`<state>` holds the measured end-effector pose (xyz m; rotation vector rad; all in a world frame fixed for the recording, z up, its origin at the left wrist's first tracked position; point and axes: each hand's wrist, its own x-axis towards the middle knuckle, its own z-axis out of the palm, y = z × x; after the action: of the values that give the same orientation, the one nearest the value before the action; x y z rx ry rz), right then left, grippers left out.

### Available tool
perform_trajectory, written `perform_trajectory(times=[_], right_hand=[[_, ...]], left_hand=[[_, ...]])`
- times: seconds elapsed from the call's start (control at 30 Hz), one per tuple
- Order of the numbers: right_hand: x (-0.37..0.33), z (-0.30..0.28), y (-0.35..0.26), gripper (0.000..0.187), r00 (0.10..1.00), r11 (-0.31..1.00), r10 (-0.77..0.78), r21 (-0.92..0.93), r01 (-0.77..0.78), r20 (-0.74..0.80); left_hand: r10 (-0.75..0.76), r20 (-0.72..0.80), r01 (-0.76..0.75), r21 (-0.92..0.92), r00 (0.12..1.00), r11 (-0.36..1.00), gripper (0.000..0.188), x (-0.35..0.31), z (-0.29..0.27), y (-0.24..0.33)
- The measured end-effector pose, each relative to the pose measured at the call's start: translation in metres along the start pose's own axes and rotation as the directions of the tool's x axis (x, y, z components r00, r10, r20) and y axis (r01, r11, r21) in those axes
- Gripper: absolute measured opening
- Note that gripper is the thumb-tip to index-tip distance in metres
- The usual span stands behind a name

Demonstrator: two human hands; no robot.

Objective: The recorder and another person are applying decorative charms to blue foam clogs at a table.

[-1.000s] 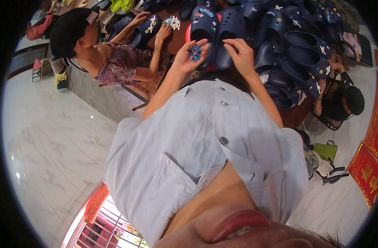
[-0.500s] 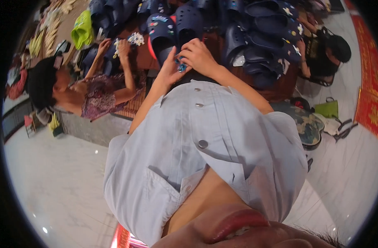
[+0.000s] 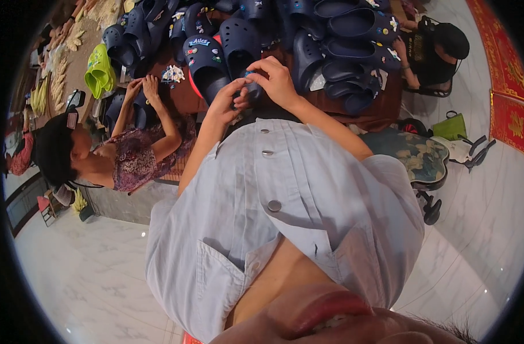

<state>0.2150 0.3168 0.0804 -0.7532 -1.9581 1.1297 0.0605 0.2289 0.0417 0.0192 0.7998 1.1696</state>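
In front of my chest, my left hand (image 3: 230, 101) and my right hand (image 3: 278, 83) meet at the fingertips. A small blue piece (image 3: 248, 73) shows at the right fingertips, too small to make out its kind. The left thumb and forefinger pinch close to it, the other left fingers curled; what they grip is hidden. Just beyond my hands stands a plain navy clog (image 3: 241, 45) with holes in its top. To its left is a navy clog with colourful charms (image 3: 207, 62), its toe pointing away from me. Part of a red round thing (image 3: 194, 85) shows beside it.
Several navy clogs (image 3: 353, 50) crowd the brown table (image 3: 382, 117) at right. Lime-green clogs (image 3: 100, 71) and a pile of white charms (image 3: 172, 74) lie left. One person (image 3: 141, 152) works at left, another (image 3: 436, 54) sits at far right. A patterned stool (image 3: 411, 155) stands right.
My hands have come closer together at the fingertips, and the shiny blue pieces seen between them are mostly hidden now. The view has shifted; the left co-worker's hands have come together.
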Motion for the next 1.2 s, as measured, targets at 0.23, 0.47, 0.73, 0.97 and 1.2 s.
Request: perform_trajectory(times=[0.23,0.47,0.73,0.97,1.2], right_hand=[[0.004,0.005,0.027,0.013,0.987,0.987,0.141,0.089,-0.134,-0.079],[0.017,0.008,0.072,0.013,0.93,0.878,0.357,0.37,-0.303,-0.085],[0.08,0.005,0.094,0.01,0.869,0.779,0.49,0.481,-0.403,-0.065],[0.142,0.037,0.149,0.012,0.915,0.889,0.399,0.268,-0.371,-0.058],[0.159,0.055,0.187,0.019,0.93,0.928,0.365,0.093,-0.36,-0.048]], left_hand=[[0.32,-0.07,-0.233,0.545,0.945,0.805,0.02,-0.006,-0.008,0.028],[0.579,0.035,-0.218,0.944,0.814,0.249,0.017,0.014,-0.039,0.022],[0.572,0.04,-0.243,0.928,0.819,0.282,0.013,0.011,-0.034,0.008],[0.562,0.052,-0.246,0.929,0.826,0.276,0.014,0.017,-0.041,0.006],[0.614,0.071,-0.278,0.928,0.786,0.248,0.013,0.017,-0.044,0.0]])
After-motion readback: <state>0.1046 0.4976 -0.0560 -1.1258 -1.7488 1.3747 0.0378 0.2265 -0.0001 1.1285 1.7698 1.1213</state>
